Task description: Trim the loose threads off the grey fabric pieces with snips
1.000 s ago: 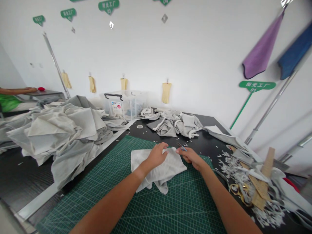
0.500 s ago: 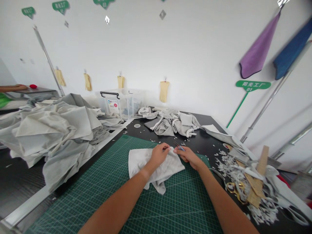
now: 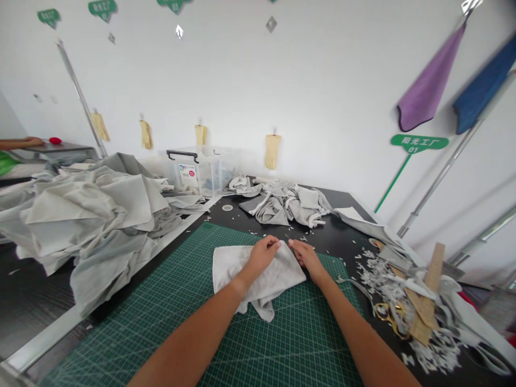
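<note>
A light grey cloth [image 3: 278, 274] lies bunched on the green cutting mat [image 3: 161, 317], its upper corner raised. My left hand [image 3: 264, 252] pinches that corner between thumb and fingers. Just right of the corner is my right hand [image 3: 305, 255], its fingers closed around a small metal tool [image 3: 287, 236] with a thin dark tip; most of the tool is hidden by the hand. A narrow gap separates my right fingertips from the cloth corner.
Grey cloths [image 3: 92, 204] are heaped at the left, more cloths [image 3: 286, 201] behind the mat. A clear bin [image 3: 209, 172] stands at the back. White scraps, gold-handled scissors [image 3: 382, 312] and wooden pieces [image 3: 433, 274] lie right. Another person's arm [image 3: 20, 143] shows far left.
My right hand has turned a little and shifted slightly away from the cloth corner; less of the tool shows now. My left hand keeps its pinch on the cloth, almost unmoved.
</note>
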Motion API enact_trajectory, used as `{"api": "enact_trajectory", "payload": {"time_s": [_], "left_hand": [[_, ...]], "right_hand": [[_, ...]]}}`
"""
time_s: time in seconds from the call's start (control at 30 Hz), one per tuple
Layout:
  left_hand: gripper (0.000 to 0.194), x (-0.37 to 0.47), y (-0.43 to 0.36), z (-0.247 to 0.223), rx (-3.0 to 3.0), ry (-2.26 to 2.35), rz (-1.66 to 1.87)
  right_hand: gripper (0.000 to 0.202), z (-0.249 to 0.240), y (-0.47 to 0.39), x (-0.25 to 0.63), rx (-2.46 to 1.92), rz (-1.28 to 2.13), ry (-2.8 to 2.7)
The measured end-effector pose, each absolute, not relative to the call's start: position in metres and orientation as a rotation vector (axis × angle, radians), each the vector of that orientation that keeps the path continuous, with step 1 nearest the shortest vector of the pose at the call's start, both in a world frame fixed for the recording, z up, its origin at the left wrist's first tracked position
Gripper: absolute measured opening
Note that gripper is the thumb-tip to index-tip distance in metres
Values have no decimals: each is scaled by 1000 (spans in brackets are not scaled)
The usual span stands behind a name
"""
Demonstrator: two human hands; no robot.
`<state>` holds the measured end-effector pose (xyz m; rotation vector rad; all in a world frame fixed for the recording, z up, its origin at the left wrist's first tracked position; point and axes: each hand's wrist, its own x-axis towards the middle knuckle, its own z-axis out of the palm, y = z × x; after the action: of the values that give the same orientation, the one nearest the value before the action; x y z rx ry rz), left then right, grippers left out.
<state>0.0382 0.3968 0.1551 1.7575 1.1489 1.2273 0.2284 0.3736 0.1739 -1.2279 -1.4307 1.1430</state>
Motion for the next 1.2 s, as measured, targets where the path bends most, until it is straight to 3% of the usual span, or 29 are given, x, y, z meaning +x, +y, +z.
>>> {"api": "enact_trajectory", "payload": {"time_s": [0.6, 1.2], "left_hand": [[23, 37, 394, 162, 1752, 1023, 1268], [23, 37, 395, 159, 1753, 1060, 1273]], "right_hand": [[42, 187, 361, 219, -1306, 765, -1689], [44, 184, 362, 220, -1331, 702, -1736]]}}
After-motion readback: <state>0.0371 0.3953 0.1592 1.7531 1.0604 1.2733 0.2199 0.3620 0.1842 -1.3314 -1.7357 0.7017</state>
